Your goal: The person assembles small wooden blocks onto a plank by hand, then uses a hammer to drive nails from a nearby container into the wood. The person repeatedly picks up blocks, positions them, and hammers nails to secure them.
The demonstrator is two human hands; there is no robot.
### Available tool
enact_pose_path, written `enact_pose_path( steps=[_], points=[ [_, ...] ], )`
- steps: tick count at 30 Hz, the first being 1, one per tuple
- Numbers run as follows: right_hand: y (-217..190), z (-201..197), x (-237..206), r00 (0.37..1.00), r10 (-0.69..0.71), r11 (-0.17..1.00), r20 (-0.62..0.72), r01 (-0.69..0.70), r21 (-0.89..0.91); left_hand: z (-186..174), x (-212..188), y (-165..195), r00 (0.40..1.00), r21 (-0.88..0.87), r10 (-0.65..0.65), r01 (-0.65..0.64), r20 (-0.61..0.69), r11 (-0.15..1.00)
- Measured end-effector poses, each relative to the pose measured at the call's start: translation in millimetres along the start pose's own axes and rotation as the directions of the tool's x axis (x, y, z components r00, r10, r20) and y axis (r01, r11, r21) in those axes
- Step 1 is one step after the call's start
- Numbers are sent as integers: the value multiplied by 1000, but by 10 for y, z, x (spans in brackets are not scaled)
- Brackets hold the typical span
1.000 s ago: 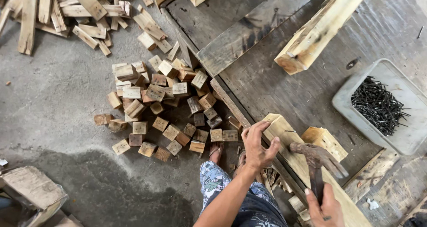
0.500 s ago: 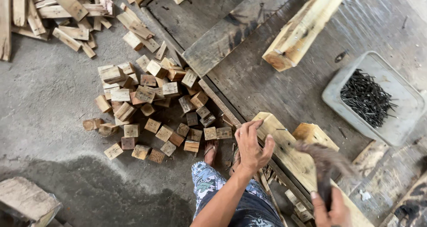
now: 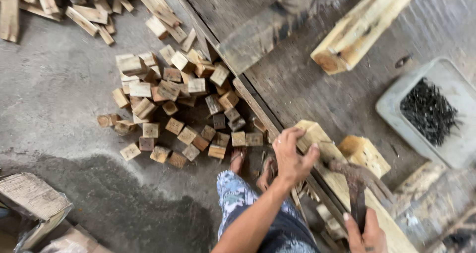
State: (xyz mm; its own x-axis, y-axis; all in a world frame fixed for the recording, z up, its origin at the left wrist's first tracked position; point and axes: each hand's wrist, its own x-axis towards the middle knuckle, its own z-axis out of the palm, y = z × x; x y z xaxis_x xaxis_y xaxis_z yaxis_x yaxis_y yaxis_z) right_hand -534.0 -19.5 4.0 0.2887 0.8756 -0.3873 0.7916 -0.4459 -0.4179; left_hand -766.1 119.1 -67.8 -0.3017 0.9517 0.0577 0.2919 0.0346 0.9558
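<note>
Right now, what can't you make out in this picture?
Head view only:
- Right hand: cut off by the bottom edge.
- Hammer head: blurred, so contact with the plank is unclear.
- Nails in the tray: too small to count.
- Plank under the left hand: hidden.

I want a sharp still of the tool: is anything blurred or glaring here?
Head view: the hammer and right hand are smeared by motion; the left hand and blocks are fairly sharp; the light is soft, with no glare.

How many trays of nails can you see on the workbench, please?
1: a grey tray of dark nails at the bench's right edge, beyond the right hand holding the hammer. Others may lie outside the view.
</note>
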Motion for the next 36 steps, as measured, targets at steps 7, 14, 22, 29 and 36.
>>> enact_pose_path(
  steps=[7, 14, 22, 29, 36],
  points=[
    [-241, -418, 82, 994, 76, 895, 79, -103, 433, 3, -118, 135, 989, 20, -101, 104, -112, 994],
    [-452, -543, 549, 980, 57, 955, 190, -109, 277, 113, -139, 213, 922, -218, -386, 377, 1, 900],
    [-503, -617, 600, 964, 102, 947, 245, -170, 274, 187, -191, 241, 981, -160, -172, 157, -88, 975],
    [-386, -621, 633, 959, 98, 944, 266, -174, 281, 184, -187, 267, 981, -163, -183, 172, -61, 972],
    [-423, -835, 278, 989, -150, 914, -2, 139, 380, 154, -182, 249, 995, -150, -91, 83, -49, 985]
  ],
)
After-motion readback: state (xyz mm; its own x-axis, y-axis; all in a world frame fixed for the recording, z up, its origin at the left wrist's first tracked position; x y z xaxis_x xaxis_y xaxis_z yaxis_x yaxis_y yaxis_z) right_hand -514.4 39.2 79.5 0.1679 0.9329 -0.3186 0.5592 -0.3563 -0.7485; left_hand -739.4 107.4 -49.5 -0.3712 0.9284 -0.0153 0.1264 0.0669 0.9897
